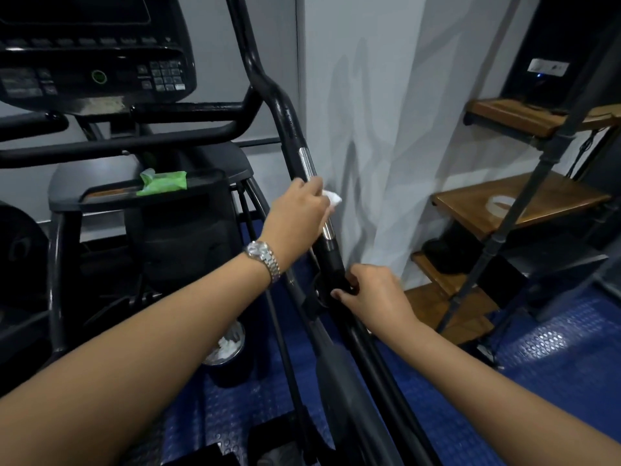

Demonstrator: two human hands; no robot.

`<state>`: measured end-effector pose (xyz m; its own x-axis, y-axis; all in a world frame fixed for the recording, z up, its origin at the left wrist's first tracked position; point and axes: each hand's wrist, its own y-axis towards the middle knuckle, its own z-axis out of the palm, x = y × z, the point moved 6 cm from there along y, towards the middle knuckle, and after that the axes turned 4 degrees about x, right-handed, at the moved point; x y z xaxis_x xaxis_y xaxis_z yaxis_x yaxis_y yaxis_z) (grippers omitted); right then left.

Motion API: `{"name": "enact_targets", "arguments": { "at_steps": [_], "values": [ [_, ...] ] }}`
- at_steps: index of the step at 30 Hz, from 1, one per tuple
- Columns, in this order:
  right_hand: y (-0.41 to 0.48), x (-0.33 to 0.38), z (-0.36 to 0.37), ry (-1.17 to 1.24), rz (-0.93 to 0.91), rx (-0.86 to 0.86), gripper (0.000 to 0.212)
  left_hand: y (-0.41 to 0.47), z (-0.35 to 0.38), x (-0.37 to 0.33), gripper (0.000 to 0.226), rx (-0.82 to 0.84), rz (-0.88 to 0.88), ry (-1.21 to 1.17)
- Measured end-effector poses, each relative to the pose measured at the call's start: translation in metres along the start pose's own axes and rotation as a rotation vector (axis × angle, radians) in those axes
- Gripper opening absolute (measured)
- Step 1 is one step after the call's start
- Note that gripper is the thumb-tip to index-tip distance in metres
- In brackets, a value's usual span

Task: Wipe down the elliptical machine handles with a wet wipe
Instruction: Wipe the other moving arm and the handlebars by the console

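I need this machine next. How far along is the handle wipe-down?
Underway, probably not finished. Done: a wipe is out of the green pack on the tray. In hand: the left hand presses the white wipe against the chrome strip of the right handle while the right hand grips that handle lower down. Left: possibly its upper stretch and the fixed front bars; nothing shows whether they were wiped.

Bare forearms; a silver link wristwatch [263, 259] on the left wrist.
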<state>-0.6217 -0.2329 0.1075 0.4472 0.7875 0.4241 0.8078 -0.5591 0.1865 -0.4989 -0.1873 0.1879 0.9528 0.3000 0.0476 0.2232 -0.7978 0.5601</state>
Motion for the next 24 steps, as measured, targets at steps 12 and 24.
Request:
{"name": "enact_targets", "arguments": {
  "at_steps": [12, 24],
  "values": [
    [0.004, -0.004, 0.001, 0.004, 0.005, 0.000, 0.035, 0.012, -0.001, -0.033, 0.020, 0.248, 0.057, 0.250],
    [-0.007, 0.013, 0.017, -0.162, -0.381, -0.253, 0.017, 0.040, 0.006, -0.047, 0.010, 0.520, 0.271, 0.453]
  ]
}}
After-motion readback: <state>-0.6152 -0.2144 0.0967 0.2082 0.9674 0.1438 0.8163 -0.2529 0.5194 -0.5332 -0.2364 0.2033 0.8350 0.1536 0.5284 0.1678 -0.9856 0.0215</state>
